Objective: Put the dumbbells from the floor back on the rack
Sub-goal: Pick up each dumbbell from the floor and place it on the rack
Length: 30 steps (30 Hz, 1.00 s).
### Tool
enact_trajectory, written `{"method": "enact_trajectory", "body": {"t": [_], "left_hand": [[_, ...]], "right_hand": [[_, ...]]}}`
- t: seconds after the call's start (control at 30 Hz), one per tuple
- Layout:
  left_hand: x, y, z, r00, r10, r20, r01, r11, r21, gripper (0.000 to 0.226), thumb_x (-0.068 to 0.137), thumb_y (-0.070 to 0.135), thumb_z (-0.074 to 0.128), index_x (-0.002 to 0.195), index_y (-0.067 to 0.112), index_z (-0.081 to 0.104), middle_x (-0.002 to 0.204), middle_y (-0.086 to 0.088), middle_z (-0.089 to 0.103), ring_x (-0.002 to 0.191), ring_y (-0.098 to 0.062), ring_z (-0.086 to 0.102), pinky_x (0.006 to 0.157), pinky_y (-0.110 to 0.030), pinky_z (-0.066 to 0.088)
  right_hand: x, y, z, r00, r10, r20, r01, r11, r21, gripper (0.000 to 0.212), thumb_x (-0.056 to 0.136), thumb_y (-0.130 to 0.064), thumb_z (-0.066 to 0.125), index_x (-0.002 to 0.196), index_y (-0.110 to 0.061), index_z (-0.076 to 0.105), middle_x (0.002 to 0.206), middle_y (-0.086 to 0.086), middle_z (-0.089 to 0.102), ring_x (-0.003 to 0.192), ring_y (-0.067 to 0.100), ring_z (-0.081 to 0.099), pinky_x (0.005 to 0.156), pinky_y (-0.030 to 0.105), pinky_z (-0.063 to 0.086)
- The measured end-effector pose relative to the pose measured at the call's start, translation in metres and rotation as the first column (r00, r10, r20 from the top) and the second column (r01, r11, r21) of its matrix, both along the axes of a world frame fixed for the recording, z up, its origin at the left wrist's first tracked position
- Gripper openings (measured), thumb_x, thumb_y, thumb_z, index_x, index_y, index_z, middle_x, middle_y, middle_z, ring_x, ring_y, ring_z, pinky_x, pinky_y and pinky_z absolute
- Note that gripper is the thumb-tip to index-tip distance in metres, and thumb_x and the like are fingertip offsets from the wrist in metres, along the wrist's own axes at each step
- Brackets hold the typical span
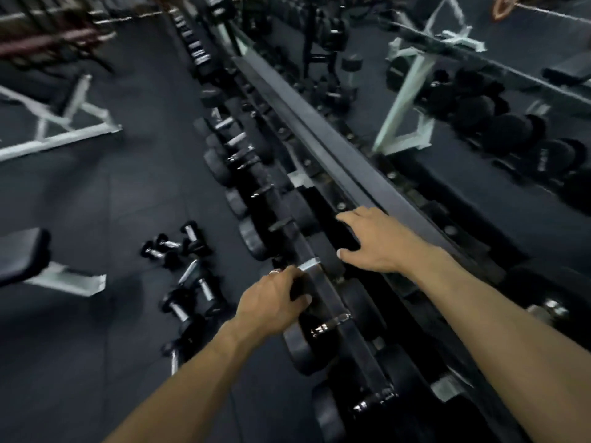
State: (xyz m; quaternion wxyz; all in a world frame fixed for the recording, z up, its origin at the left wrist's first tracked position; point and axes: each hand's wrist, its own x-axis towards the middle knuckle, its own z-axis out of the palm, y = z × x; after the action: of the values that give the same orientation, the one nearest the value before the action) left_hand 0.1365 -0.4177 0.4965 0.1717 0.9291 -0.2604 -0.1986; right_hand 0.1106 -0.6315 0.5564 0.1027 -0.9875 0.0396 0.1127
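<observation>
Several small black dumbbells with chrome handles [184, 270] lie scattered on the dark floor, left of the rack. The long black dumbbell rack [323, 145] runs diagonally through the view, with bigger dumbbells in a row on it. My left hand [275, 303] is curled over the near end of a black dumbbell [319, 266] at the rack's front rail. My right hand [374, 243] lies over that dumbbell's far end, fingers spread. The dumbbell is dark and mostly hidden under my hands. The picture is blurred.
A white-framed bench [60, 119] stands at the far left, and a padded bench end [22, 254] sits nearer on the left. A mirror [479, 139] behind the rack reflects more racks. Open floor [96, 346] lies to the left of the loose dumbbells.
</observation>
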Motion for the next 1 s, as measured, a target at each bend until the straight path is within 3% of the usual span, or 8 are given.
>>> {"method": "enact_trajectory", "body": {"t": [0.23, 0.6, 0.8, 1.0], "left_hand": [[0.013, 0.15, -0.009, 0.979, 0.202, 0.033, -0.204, 0.978, 0.04, 0.05, 0.088, 0.047, 0.059, 0.132, 0.028, 0.048, 0.128, 0.002, 0.056, 0.119, -0.022, 0.055, 0.094, -0.038, 0.047], [0.01, 0.375, -0.06, 0.88, 0.462, -0.11, -0.444, 0.883, 0.154, 0.054, 0.089, 0.049, 0.053, 0.138, 0.028, 0.042, 0.132, 0.0, 0.052, 0.118, -0.024, 0.055, 0.09, -0.039, 0.048], [0.026, 0.433, -0.107, 0.791, 0.563, -0.238, -0.526, 0.825, 0.205, 0.045, 0.088, 0.049, 0.052, 0.124, 0.022, 0.048, 0.121, -0.003, 0.055, 0.11, -0.027, 0.057, 0.087, -0.04, 0.05], [0.068, 0.455, -0.179, 0.692, 0.647, -0.32, -0.615, 0.761, 0.209, 0.05, 0.089, 0.05, 0.052, 0.131, 0.024, 0.044, 0.124, -0.002, 0.053, 0.113, -0.026, 0.056, 0.089, -0.039, 0.048]], "right_hand": [[0.055, 0.153, -0.018, 0.975, 0.211, -0.071, -0.211, 0.977, 0.014, 0.069, 0.087, -0.05, 0.058, 0.146, -0.021, 0.036, 0.14, 0.006, 0.046, 0.13, 0.028, 0.041, 0.102, 0.047, 0.043], [0.119, 0.376, -0.073, 0.876, 0.421, -0.236, -0.425, 0.905, 0.037, 0.068, 0.09, -0.047, 0.056, 0.148, -0.022, 0.033, 0.136, 0.004, 0.049, 0.128, 0.027, 0.045, 0.101, 0.042, 0.044], [0.16, 0.45, -0.127, 0.796, 0.513, -0.322, -0.52, 0.851, 0.072, 0.061, 0.09, -0.044, 0.057, 0.145, -0.024, 0.038, 0.129, 0.001, 0.052, 0.121, 0.024, 0.048, 0.094, 0.039, 0.046], [0.223, 0.49, -0.209, 0.735, 0.561, -0.381, -0.555, 0.82, 0.137, 0.065, 0.092, -0.045, 0.056, 0.149, -0.024, 0.033, 0.137, 0.001, 0.052, 0.126, 0.024, 0.05, 0.099, 0.04, 0.046]]}}
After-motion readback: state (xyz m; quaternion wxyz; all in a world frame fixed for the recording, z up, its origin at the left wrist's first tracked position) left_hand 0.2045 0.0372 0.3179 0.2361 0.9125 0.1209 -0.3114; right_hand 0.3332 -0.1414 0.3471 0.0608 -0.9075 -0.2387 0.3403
